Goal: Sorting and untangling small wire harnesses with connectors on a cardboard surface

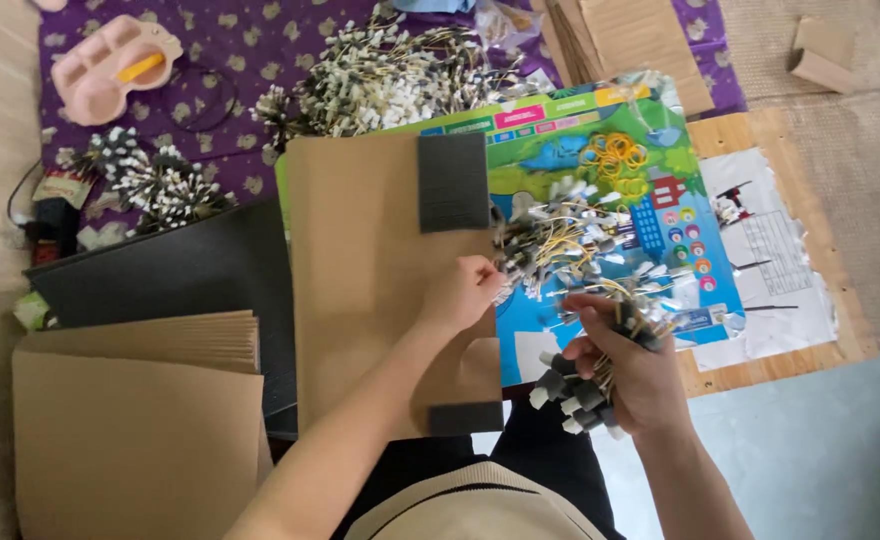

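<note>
- While the right hand (pixel 625 375) grips a bunch of grey-and-white foam-tipped wire pieces (pixel 578 392), the left hand (pixel 468 292) pinches at a loose pile of the same pieces (pixel 560 245) on a colourful plastic-wrapped board (pixel 650 190).
- Judging by that pile, a good share is not yet gathered.
- Tied bundles of white-tipped pieces (pixel 155 180) lie on the purple patterned cloth (pixel 230 50), which suggests finished work.
- Yellow rubber bands (pixel 615 155) wait near the pile; a brown cardboard sheet (pixel 360 260) lies under the left forearm.

head cam | above, facing down | close | single view
</note>
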